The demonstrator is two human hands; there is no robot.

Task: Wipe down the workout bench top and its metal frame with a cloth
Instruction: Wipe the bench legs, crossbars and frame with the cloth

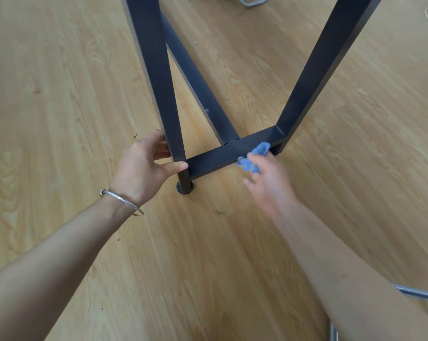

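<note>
While the left hand (141, 166) grips the frame leg (156, 82), the right hand (269, 185) apparently pinches a blue cloth (261, 150) against the right end of the crossbar (215, 157), which runs leftward.

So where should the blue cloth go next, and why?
Probably slide the blue cloth left along the low crossbar: the right hand holds it near the bar's right end, most of the bar lies leftward, and the left hand grips the left leg.

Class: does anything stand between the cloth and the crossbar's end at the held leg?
Only the left hand on the leg: its thumb sits at that crossbar end. The rest looks bare up to the cloth in the right hand, except a bolt beside it.
</note>
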